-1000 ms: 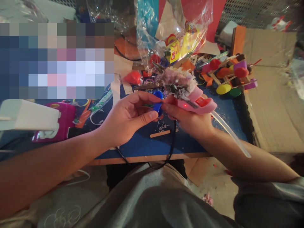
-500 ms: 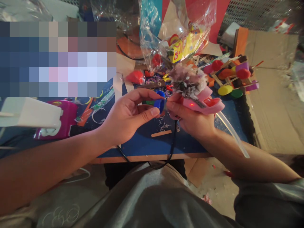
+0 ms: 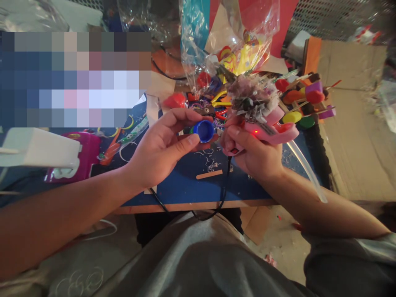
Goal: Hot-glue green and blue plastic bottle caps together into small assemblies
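Between the fingers and thumb of my left hand (image 3: 163, 144) is a blue bottle cap (image 3: 205, 131), its hollow side turned toward me. A bit of green shows behind the cap, mostly hidden by my fingers. My right hand (image 3: 256, 150) grips a pink glue gun (image 3: 286, 134) with a small red light lit on its side. A clear glue stick (image 3: 307, 173) sticks out of the gun's back end. A greyish clump of scraps and fluff (image 3: 253, 97) covers the gun's upper front, so the nozzle is hidden. Cap and gun are apart.
A wooden craft stick (image 3: 209, 174) lies on the blue table (image 3: 185, 187) below my hands. The gun's black cord (image 3: 223, 192) hangs over the front edge. Yellow-handled pliers (image 3: 221, 99) and a clear plastic bag (image 3: 194, 53) are behind; colourful stick-and-cap models (image 3: 305, 103) stand right.
The blue cap has turned so that its hollow faces me. My right hand and the glue gun have shifted slightly right, widening the gap to the cap.
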Available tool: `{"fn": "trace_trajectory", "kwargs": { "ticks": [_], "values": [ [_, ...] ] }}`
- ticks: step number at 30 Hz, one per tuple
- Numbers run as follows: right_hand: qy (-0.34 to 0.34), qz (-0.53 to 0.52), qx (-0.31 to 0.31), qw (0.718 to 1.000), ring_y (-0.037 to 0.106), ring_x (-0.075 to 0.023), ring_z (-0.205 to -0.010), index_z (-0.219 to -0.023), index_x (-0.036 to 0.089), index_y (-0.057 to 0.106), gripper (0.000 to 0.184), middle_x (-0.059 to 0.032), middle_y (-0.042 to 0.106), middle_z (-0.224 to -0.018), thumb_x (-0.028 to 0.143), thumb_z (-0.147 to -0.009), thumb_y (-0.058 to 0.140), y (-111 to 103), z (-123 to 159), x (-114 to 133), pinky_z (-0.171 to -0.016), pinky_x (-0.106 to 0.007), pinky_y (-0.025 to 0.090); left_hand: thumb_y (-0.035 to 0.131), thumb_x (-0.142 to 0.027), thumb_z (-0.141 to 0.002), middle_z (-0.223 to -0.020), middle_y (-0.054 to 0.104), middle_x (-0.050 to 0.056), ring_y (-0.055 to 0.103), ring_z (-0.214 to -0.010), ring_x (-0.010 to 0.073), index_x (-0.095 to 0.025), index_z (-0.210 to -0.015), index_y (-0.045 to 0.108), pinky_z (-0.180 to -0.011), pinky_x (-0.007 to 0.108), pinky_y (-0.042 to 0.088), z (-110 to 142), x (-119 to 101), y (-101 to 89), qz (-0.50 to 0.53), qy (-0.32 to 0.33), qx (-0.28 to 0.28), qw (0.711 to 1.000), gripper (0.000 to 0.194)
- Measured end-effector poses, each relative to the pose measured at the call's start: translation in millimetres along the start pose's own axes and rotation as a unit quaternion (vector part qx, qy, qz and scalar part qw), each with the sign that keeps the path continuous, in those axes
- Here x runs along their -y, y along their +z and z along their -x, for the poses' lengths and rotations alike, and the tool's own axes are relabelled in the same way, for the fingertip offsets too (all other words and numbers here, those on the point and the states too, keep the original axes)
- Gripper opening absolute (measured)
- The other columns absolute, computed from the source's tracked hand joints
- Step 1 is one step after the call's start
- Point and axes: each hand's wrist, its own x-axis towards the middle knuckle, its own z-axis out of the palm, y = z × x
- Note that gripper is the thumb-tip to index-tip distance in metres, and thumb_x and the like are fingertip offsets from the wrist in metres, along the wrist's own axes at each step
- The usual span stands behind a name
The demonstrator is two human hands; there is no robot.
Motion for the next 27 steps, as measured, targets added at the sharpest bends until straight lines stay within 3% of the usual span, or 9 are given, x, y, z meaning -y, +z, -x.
{"fn": "trace_trajectory", "kwargs": {
  "ticks": [6,10,15,20,24,27],
  "values": [
    [-0.004,-0.002,0.006,1.000,0.060,-0.0152,-0.060,-0.097,0.029,0.084,0.031,0.0058,0.062,-0.067,0.052,-0.090,0.104,0,-2,-1,-0.056,-0.032,0.047,0.110,-0.044,-0.089,-0.139,0.084,0.006,0.082,-0.128,0.0277,-0.028,-0.118,0.078,-0.099,0.037,0.076,-1,0,-0.2,-0.005,0.007,-0.014,1.000,0.045],
    [0.019,0.024,0.000,1.000,0.059,-0.0157,-0.061,-0.102,0.029,0.083,0.041,0.0062,0.059,-0.068,0.060,-0.086,0.105,1,-3,0,-0.056,-0.032,0.046,0.105,-0.040,-0.096,-0.143,0.084,0.005,0.080,-0.132,0.0256,-0.030,-0.118,0.082,-0.095,0.032,0.073,0,3,-3.9,-0.019,0.020,0.005,1.000,0.034],
    [0.014,0.086,-0.001,0.996,0.061,-0.0175,-0.066,-0.111,0.033,0.086,0.039,0.0027,0.071,-0.080,0.061,-0.088,0.103,-4,1,-3,-0.059,-0.034,0.053,0.104,-0.033,-0.099,-0.136,0.085,0.002,0.079,-0.107,0.0162,-0.032,-0.119,0.087,-0.089,0.028,0.070,2,6,-7.5,-0.041,0.039,0.009,0.998,0.027],
    [-0.030,0.144,-0.001,0.989,0.078,-0.0236,-0.091,-0.107,0.032,0.085,0.038,-0.0007,0.085,-0.106,0.050,-0.084,0.110,-4,1,-4,-0.081,-0.044,0.072,0.108,-0.032,-0.092,-0.132,0.087,0.004,0.083,-0.110,0.0189,-0.027,-0.114,0.089,-0.102,0.033,0.073,-1,8,-7.2,-0.069,0.047,0.016,0.996,0.030],
    [-0.091,0.174,0.003,0.981,0.083,-0.0321,-0.119,-0.095,0.032,0.081,0.029,-0.0035,0.086,-0.113,0.044,-0.087,0.107,-3,-3,-5,-0.099,-0.053,0.075,0.107,-0.033,-0.093,-0.133,0.087,0.005,0.085,-0.117,0.0226,-0.026,-0.113,0.088,-0.110,0.040,0.074,-3,12,-13.0,-0.107,0.071,0.061,0.990,0.029],
    [-0.099,0.195,0.012,0.976,0.083,-0.0342,-0.123,-0.095,0.032,0.079,0.031,-0.0038,0.086,-0.111,0.048,-0.089,0.105,-6,-4,-6,-0.102,-0.056,0.075,0.107,-0.032,-0.093,-0.131,0.087,0.005,0.086,-0.114,0.0227,-0.027,-0.114,0.086,-0.106,0.040,0.076,-5,15,-17.6,-0.125,0.089,0.086,0.984,0.030]
  ]
}}
